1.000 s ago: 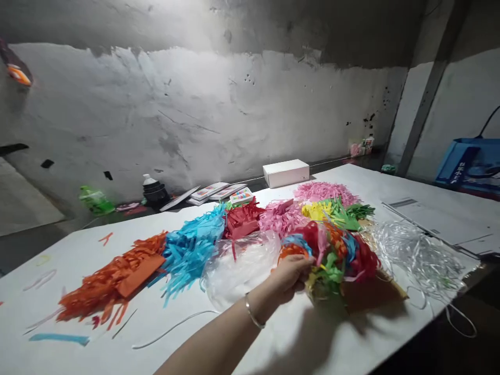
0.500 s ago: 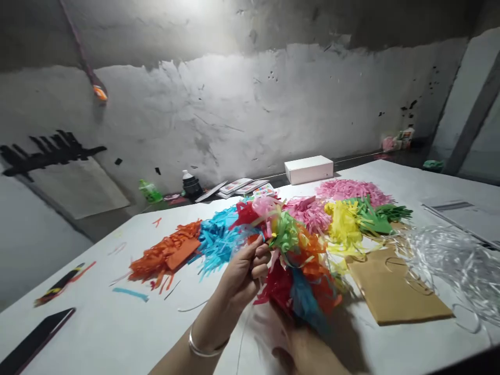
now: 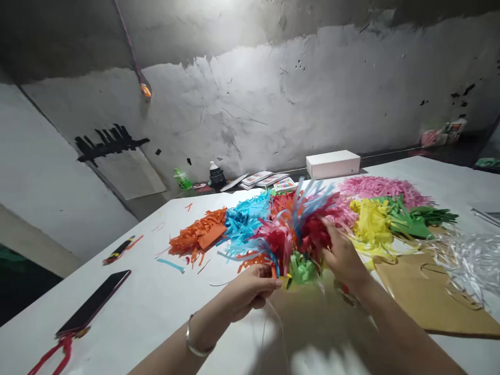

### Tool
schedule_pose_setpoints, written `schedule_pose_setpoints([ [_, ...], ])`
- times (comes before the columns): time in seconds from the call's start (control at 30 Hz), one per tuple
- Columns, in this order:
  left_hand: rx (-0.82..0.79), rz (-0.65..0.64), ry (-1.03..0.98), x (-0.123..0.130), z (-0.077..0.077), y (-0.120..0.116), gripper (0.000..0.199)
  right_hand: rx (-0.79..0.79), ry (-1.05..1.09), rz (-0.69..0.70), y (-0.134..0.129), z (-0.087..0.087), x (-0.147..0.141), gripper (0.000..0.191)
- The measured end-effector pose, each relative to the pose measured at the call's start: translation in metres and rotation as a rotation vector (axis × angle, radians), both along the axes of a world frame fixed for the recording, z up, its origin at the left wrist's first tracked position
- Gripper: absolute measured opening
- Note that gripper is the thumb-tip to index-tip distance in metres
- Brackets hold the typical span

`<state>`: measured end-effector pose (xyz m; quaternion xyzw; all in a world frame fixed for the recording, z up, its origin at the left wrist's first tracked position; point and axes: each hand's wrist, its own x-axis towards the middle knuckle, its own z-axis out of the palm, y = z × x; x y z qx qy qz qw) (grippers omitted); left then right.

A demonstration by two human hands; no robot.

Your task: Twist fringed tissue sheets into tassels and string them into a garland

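Note:
A bundle of fringed paper tassels [image 3: 279,237] in red, pink, light blue, orange and green is held above the white table [image 3: 156,323]. My left hand [image 3: 252,289], with a silver bangle on its wrist, pinches the bundle's lower left end. At the bundle's right side, my right hand [image 3: 344,255] has its fingers closed round the red part, and some fingertips are hidden by paper. Thin string hangs below the left hand. Behind the bundle lie blue fringes [image 3: 248,216], with orange fringes [image 3: 199,232] to the left and yellow fringes [image 3: 373,224] to the right.
Brown card [image 3: 429,291] and a tangle of clear string [image 3: 476,260] lie at the right. Pink and green fringes are behind them. A phone [image 3: 96,302] lies at the left. A white box [image 3: 333,164], packets [image 3: 265,179] and bottles [image 3: 216,174] stand along the back.
The view has turned left. My right hand has come up from below the bundle to its right side. The bundle has turned, its blue strips now pointing upward, and my left hand is lower on it.

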<state>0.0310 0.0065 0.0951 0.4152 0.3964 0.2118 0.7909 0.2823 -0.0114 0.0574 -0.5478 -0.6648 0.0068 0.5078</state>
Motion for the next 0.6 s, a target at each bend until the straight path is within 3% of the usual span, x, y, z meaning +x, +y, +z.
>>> schedule_pose_setpoints([
  [0.1,-0.105,-0.026,-0.013,-0.004,-0.022,0.008,0.034,-0.128,-0.02,0.105,0.038,0.002,-0.003,0.047],
  [0.2,-0.172,0.058,-0.116,-0.012,-0.038,0.015,0.037,-0.179,-0.008,0.139,0.048,-0.001,-0.001,0.046],
  [0.3,-0.219,0.173,-0.262,-0.022,-0.046,0.02,0.032,-0.151,0.036,0.059,0.037,-0.005,0.015,0.045],
  [0.47,-0.276,0.319,-0.459,-0.028,-0.048,0.022,0.006,-0.058,0.082,-0.151,0.003,-0.013,0.045,0.032],
  [0.6,-0.309,0.372,-0.552,-0.024,-0.047,0.02,0.019,-0.117,-0.023,-0.048,-0.024,-0.025,0.039,0.02],
])
